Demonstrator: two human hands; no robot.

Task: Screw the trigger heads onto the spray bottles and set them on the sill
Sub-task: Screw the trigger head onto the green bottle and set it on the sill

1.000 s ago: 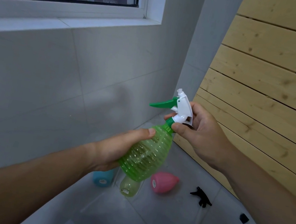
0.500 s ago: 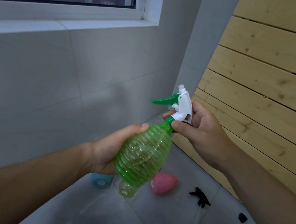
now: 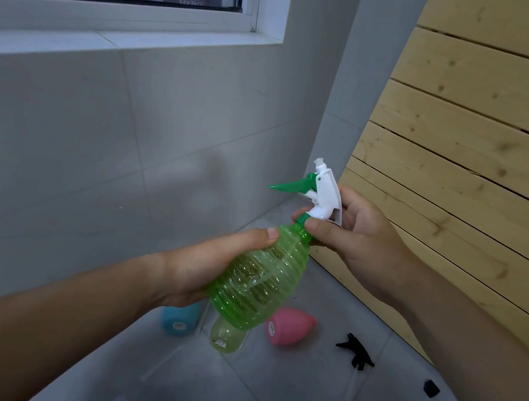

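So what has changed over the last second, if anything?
Little: the green bottle and its trigger head sit slightly higher and more upright. Left hand still grips the body, right hand still pinches the collar. Floor bottles and black trigger head unchanged.

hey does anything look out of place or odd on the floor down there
Yes. Three bottles lie tipped on their sides on the floor tiles without heads: a blue bottle, a yellowish bottle and a pink bottle. A loose black trigger head and a small black piece lie apart.
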